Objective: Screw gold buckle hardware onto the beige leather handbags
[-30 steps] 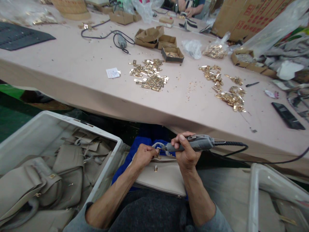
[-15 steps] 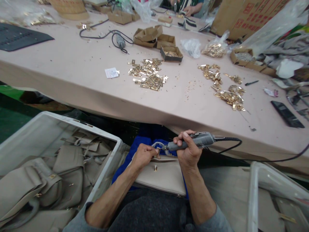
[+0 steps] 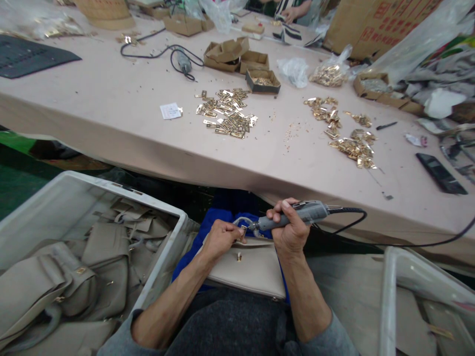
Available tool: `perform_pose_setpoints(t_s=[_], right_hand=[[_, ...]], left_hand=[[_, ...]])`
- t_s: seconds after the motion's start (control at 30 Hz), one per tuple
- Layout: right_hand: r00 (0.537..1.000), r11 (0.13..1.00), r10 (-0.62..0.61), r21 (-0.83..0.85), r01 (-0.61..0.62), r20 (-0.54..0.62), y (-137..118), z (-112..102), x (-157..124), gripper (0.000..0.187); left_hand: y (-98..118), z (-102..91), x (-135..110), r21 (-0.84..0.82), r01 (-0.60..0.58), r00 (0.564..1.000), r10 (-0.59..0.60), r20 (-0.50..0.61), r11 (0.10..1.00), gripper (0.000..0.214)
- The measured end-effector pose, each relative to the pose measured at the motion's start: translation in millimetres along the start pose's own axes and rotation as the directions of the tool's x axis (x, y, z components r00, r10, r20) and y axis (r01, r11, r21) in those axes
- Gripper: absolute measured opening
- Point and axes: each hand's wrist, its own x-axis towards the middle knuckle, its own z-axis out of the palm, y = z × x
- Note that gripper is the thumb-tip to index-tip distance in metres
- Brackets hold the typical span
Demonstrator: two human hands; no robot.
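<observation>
A beige handbag (image 3: 248,272) lies across my lap, with a small gold clasp (image 3: 239,257) on its front. My left hand (image 3: 222,239) is closed at the bag's top edge, pinching the flap by a small gold metal fitting (image 3: 243,230). Wrapped round a grey electric screwdriver (image 3: 297,216), my right hand (image 3: 291,230) holds it nearly level, its tip pointing left against or very close to the fitting. A black cord runs from the tool's rear to the right. Whether the tip touches a screw is too small to tell.
Left of me stands a white bin (image 3: 163,257) of beige bags; another bin (image 3: 389,296) is at right. On the table (image 3: 141,109) are piles of gold plates (image 3: 228,113) and fittings (image 3: 352,148), small boxes (image 3: 263,81), and a phone (image 3: 440,173). Another person's hand (image 3: 291,14) shows at the back.
My hands, the bag and the screwdriver hold almost the same position. The screwdriver's rear end and cord have shifted very slightly left.
</observation>
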Motion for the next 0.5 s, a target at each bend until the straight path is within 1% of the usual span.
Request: perform_pose_setpoints(t_s=[0.23,0.5], right_hand=[[0.999,1.0,0.024,0.01,-0.024,-0.037,1.7,-2.5,2.2,0.019],[0.993,0.996,0.079,0.043,-0.075,-0.093,7.5,-7.9,6.9,0.024]], left_hand=[[-1.4,-0.6,0.6,-0.002,0.009,1.0,-0.009,0.005,1.0,0.038],[-6.0,-2.0,0.9,0.009,-0.018,1.0,0.018,0.008,1.0,0.038]])
